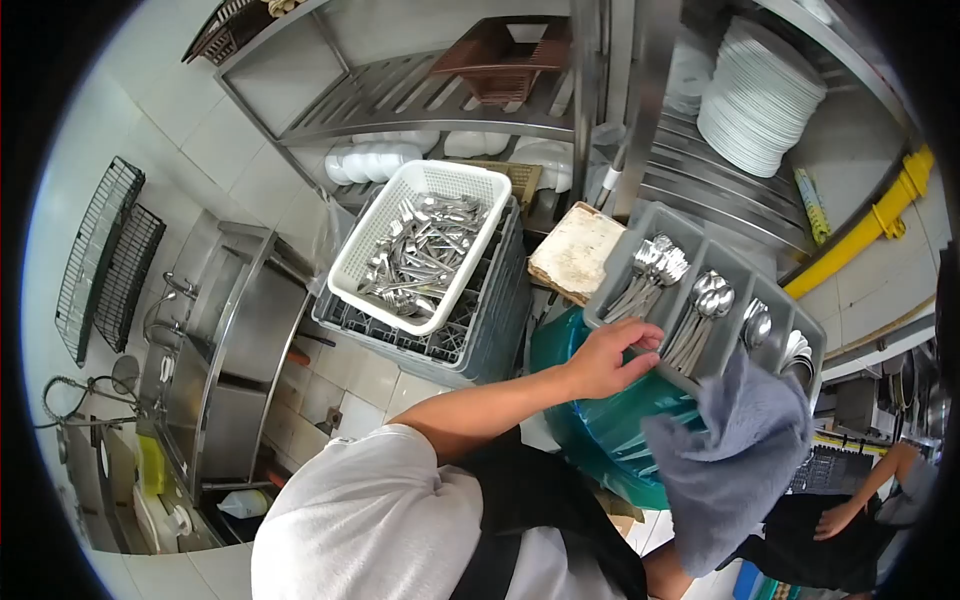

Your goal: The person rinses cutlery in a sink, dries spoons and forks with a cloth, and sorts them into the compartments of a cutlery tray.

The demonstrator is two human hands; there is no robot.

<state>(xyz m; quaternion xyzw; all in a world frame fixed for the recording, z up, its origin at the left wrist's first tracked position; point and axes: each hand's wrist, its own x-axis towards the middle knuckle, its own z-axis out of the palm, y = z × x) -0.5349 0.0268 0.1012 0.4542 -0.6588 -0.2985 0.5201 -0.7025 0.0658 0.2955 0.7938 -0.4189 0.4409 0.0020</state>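
A grey cutlery tray [598, 308] with several compartments stands in front of me on the right. Forks [655, 268] lie in its left compartment, spoons [706, 305] beside them, and more cutlery farther right. My left hand [612, 358] is at the tray's near left edge, thumb apart from the lightly bent fingers, with nothing seen in it. A blue-grey cloth [735, 450] hangs over the tray's near right side. It covers my right hand, so only part of that forearm shows below; the cloth is bunched up around the hidden hand.
A white basket [345, 270] of mixed cutlery sits on stacked grey racks [490, 330]. Beneath the tray is a green plastic-covered bin [570, 365]. Plates [760, 95] are stacked on the right shelf. A sink [215, 290] is left; another person's hand [835, 520] shows lower right.
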